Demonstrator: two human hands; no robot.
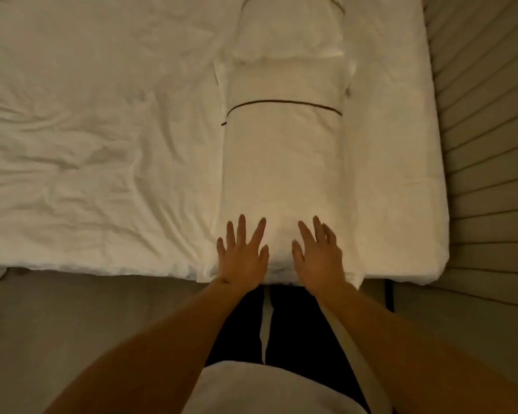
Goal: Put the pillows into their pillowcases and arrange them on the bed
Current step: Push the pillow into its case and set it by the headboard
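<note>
Wrinkled white bed (87, 144) beside slatted wall (488, 144).

White pillowcase (283, 162), thin dark stripe

Pillowcase (283, 162) — smooth matt cloth; bed sheet (87, 130) — wrinkled cloth.

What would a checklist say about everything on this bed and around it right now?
Surface: bed with a wrinkled white sheet.
Job's things: near pillow in a white case with a dark trim line, lying lengthwise; far pillow beyond it, their ends touching.
Clutter: nothing seen.
Hands: left hand and right hand flat, fingers spread, on the near pillow's near end, gripping nothing.
Cables: nothing seen.
Surroundings: grey floor below the bed edge; slatted panel at right.
</note>
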